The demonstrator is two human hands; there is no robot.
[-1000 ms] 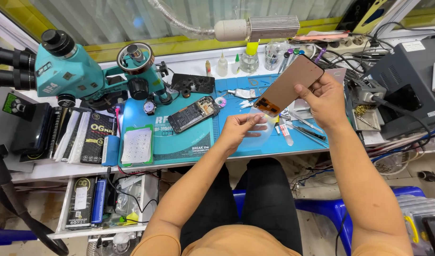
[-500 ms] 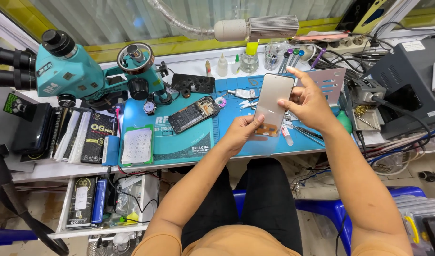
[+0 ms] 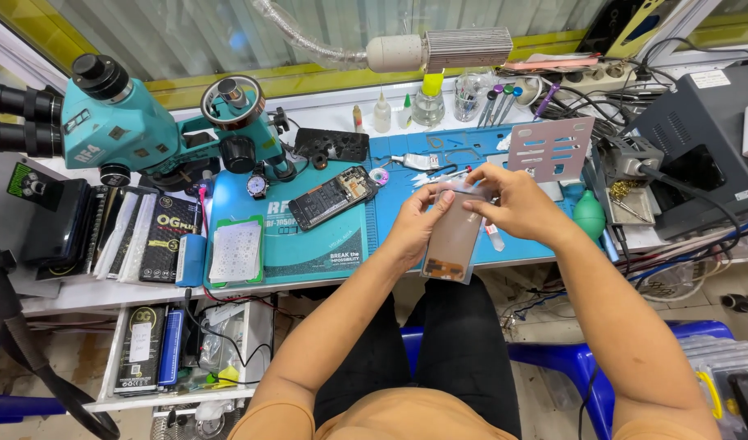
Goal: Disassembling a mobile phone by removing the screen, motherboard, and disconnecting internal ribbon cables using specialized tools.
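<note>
Both hands are up over the near edge of the blue work mat point(image 3: 325, 244), gripping one thing between them: a flat phone screen panel point(image 3: 454, 238) in a clear sleeve, held upright and slightly tilted. The left hand point(image 3: 420, 222) pinches its left edge, fingers curled round it; the right hand point(image 3: 512, 204) clamps the top right corner. To the left, an opened phone point(image 3: 333, 197) lies face up on the mat, well apart from the hands. Further left, the teal microscope point(image 3: 121, 122). Far right of the hands, a perforated metal plate point(image 3: 551, 149) stands tilted
</note>
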